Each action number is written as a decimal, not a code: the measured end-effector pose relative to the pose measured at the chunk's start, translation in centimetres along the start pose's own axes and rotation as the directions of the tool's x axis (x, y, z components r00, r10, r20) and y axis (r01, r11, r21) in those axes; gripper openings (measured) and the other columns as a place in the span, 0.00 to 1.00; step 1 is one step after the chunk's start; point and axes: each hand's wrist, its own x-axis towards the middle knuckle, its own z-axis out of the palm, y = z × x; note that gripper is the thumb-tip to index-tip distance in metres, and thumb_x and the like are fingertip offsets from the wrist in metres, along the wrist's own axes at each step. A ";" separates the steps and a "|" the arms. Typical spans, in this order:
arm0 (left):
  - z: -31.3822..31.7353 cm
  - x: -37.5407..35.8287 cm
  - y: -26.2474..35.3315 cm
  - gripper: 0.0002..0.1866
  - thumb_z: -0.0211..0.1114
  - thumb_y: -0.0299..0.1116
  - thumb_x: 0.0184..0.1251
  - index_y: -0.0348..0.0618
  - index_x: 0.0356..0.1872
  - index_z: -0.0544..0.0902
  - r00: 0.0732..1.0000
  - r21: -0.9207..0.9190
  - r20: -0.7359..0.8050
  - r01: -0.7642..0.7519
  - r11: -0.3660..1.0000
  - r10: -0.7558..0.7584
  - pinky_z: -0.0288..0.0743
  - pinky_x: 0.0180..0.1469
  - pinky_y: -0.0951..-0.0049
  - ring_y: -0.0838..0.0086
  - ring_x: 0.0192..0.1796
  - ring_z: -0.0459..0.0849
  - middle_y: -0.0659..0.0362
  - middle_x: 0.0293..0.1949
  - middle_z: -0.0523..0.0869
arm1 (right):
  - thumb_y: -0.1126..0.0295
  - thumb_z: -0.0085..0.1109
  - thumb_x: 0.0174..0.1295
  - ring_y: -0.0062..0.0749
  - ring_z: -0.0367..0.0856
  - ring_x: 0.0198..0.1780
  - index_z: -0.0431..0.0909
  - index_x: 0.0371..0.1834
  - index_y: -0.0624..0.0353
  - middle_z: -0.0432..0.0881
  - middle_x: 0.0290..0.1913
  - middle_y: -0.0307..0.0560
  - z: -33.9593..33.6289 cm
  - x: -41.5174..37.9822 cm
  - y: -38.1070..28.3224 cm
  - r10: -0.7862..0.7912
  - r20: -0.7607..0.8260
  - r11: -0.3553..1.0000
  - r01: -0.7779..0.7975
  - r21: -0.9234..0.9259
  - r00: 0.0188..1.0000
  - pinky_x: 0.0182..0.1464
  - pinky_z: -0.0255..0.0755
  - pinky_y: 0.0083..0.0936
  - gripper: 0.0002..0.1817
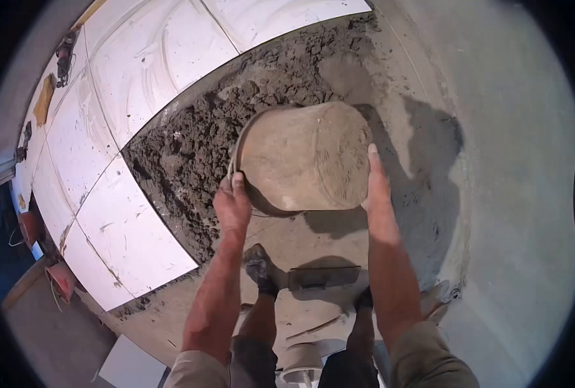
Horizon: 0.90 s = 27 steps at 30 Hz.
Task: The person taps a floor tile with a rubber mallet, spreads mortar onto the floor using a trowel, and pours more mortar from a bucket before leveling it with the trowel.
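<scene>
A mortar-coated bucket [281, 158] is tipped on its side in front of me, its mouth to the left and its crusted base to the right. My left hand [232, 200] is closed on the rim by the bucket's handle. On the other side my right hand [377, 178] presses against the base, with the thumb up along it. Under and beyond the bucket lies loose, crumbly grey mortar [184, 145], spread over the floor up to the tile edge. What is inside the bucket is hidden.
Large white tiles [139, 226] cover the floor to the left, smeared with mortar. A wall [514, 161] rises at the right. Between my feet lies a dark rectangular flat thing [324, 277], and behind it a pale bucket [302, 359]. Reddish buckets [61, 281] stand at far left.
</scene>
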 end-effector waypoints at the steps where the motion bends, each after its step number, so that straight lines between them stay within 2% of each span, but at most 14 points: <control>1: -1.1 -0.6 1.1 0.28 0.52 0.54 0.72 0.32 0.33 0.78 1.000 -0.096 0.013 0.013 0.995 -0.012 0.72 0.36 0.58 0.52 0.30 0.79 0.43 0.26 0.80 | 0.42 0.58 0.60 0.41 0.67 0.67 0.61 0.70 0.63 0.65 0.69 0.50 -0.8 -1.9 -0.4 -0.131 -0.011 0.989 0.132 0.074 0.991 0.67 0.61 0.38 0.43; 4: -3.7 -1.8 7.4 0.24 0.52 0.51 0.74 0.36 0.32 0.75 0.999 -0.324 0.047 -0.010 0.946 0.026 0.70 0.32 0.68 0.75 0.28 0.72 0.56 0.23 0.76 | 0.41 0.51 0.64 0.44 0.65 0.68 0.60 0.70 0.66 0.63 0.69 0.54 -3.8 -7.9 -4.9 -0.513 -0.017 0.840 0.506 0.197 0.858 0.67 0.62 0.42 0.42; 7: -2.3 -3.0 11.8 0.23 0.53 0.50 0.74 0.37 0.32 0.75 0.996 -0.496 0.018 -0.066 0.866 0.086 0.61 0.28 0.74 0.80 0.27 0.65 0.64 0.22 0.70 | 0.47 0.42 0.71 0.44 0.64 0.68 0.61 0.69 0.66 0.64 0.69 0.55 -6.7 -13.0 -8.3 -0.546 0.016 0.785 0.505 0.358 0.838 0.68 0.62 0.41 0.35; 9: -1.0 -3.0 12.3 0.24 0.52 0.50 0.74 0.35 0.33 0.75 0.992 -0.528 0.092 -0.024 0.849 0.085 0.71 0.32 0.67 0.70 0.25 0.73 0.52 0.20 0.75 | 0.50 0.35 0.75 0.38 0.67 0.66 0.57 0.72 0.61 0.66 0.67 0.53 -7.4 -13.5 -7.9 -0.720 0.282 0.606 0.376 0.701 0.634 0.70 0.59 0.32 0.31; 12: 4.3 -0.5 4.9 0.26 0.52 0.53 0.73 0.34 0.31 0.76 0.993 -0.265 0.070 -0.072 0.962 0.094 0.72 0.33 0.64 0.58 0.25 0.77 0.47 0.22 0.78 | 0.52 0.32 0.76 0.39 0.66 0.67 0.55 0.73 0.62 0.63 0.69 0.53 -7.1 -3.3 -2.0 -0.521 0.111 0.796 0.434 0.423 0.847 0.72 0.55 0.34 0.30; 15: 7.2 0.9 -4.0 0.29 0.51 0.55 0.72 0.32 0.30 0.76 0.976 0.096 0.197 0.077 0.992 -0.095 0.73 0.34 0.60 0.49 0.28 0.79 0.42 0.25 0.81 | 0.42 0.52 0.65 0.39 0.71 0.64 0.61 0.69 0.67 0.69 0.66 0.54 -1.5 2.2 0.8 -0.040 -0.004 0.988 0.040 0.150 0.999 0.65 0.66 0.35 0.41; 18: 0.3 -0.4 1.8 0.31 0.50 0.56 0.73 0.32 0.28 0.76 0.972 -0.076 0.215 0.112 0.991 -0.093 0.73 0.35 0.59 0.51 0.29 0.80 0.43 0.24 0.80 | 0.38 0.64 0.53 0.43 0.71 0.64 0.57 0.70 0.69 0.68 0.67 0.54 -1.3 2.4 -1.2 0.093 0.003 0.983 -0.092 0.158 0.996 0.67 0.61 0.33 0.53; 20: -3.2 -1.0 5.1 0.29 0.49 0.55 0.73 0.33 0.30 0.77 0.971 -0.067 0.202 0.141 0.988 -0.125 0.73 0.35 0.60 0.55 0.29 0.81 0.45 0.23 0.80 | 0.43 0.65 0.56 0.42 0.74 0.61 0.53 0.72 0.67 0.70 0.65 0.55 -3.1 3.9 -1.4 0.088 -0.007 0.981 -0.085 0.173 0.996 0.63 0.68 0.33 0.51; 21: -4.6 -1.5 6.6 0.28 0.50 0.54 0.73 0.34 0.31 0.78 0.974 -0.201 0.217 0.109 0.974 -0.064 0.72 0.35 0.61 0.57 0.30 0.81 0.47 0.23 0.80 | 0.44 0.61 0.60 0.41 0.74 0.61 0.54 0.72 0.66 0.71 0.65 0.54 -4.0 2.3 -1.5 -0.194 0.108 0.981 0.190 0.044 0.975 0.64 0.67 0.33 0.47; 23: -9.1 -3.2 11.0 0.26 0.50 0.53 0.73 0.35 0.35 0.79 0.909 -0.311 0.410 0.220 0.925 -0.078 0.72 0.35 0.63 0.61 0.30 0.81 0.50 0.25 0.80 | 0.46 0.52 0.66 0.40 0.74 0.62 0.56 0.72 0.62 0.73 0.63 0.53 -6.5 -1.9 -0.8 -0.617 0.403 0.705 0.702 -0.100 0.676 0.65 0.66 0.34 0.39; 24: -12.1 -4.4 14.2 0.25 0.51 0.53 0.73 0.36 0.38 0.79 0.804 -0.268 0.577 0.351 0.897 -0.143 0.72 0.36 0.64 0.62 0.30 0.81 0.50 0.27 0.81 | 0.47 0.47 0.70 0.40 0.74 0.62 0.57 0.72 0.60 0.74 0.63 0.53 -8.0 -3.8 -0.7 -0.713 0.553 0.459 0.883 -0.098 0.432 0.66 0.65 0.34 0.36; 25: -14.3 -6.4 17.4 0.24 0.52 0.52 0.73 0.36 0.46 0.78 0.807 -0.340 0.582 0.351 0.873 -0.098 0.68 0.30 0.72 0.73 0.26 0.75 0.58 0.24 0.76 | 0.47 0.47 0.70 0.40 0.74 0.62 0.57 0.72 0.60 0.74 0.63 0.53 -9.6 -4.2 0.7 -0.712 0.558 0.456 0.885 -0.095 0.427 0.66 0.65 0.34 0.36; 26: -15.4 -8.6 20.0 0.25 0.54 0.51 0.73 0.36 0.53 0.76 0.809 -0.413 0.586 0.344 0.844 -0.043 0.63 0.24 0.79 0.83 0.21 0.69 0.66 0.20 0.71 | 0.47 0.42 0.71 0.40 0.74 0.61 0.59 0.71 0.60 0.73 0.63 0.53 -11.2 -3.2 3.1 -0.519 0.623 0.854 0.318 0.413 0.585 0.65 0.65 0.35 0.34; 27: -15.5 -10.9 21.6 0.24 0.55 0.48 0.73 0.35 0.55 0.74 0.819 -0.511 0.573 0.335 0.792 0.023 0.64 0.24 0.79 0.82 0.22 0.70 0.66 0.21 0.73 | 0.47 0.37 0.73 0.41 0.74 0.61 0.61 0.69 0.60 0.73 0.63 0.53 -13.3 -3.8 4.6 -0.312 0.776 0.631 -0.491 0.601 0.548 0.65 0.66 0.36 0.32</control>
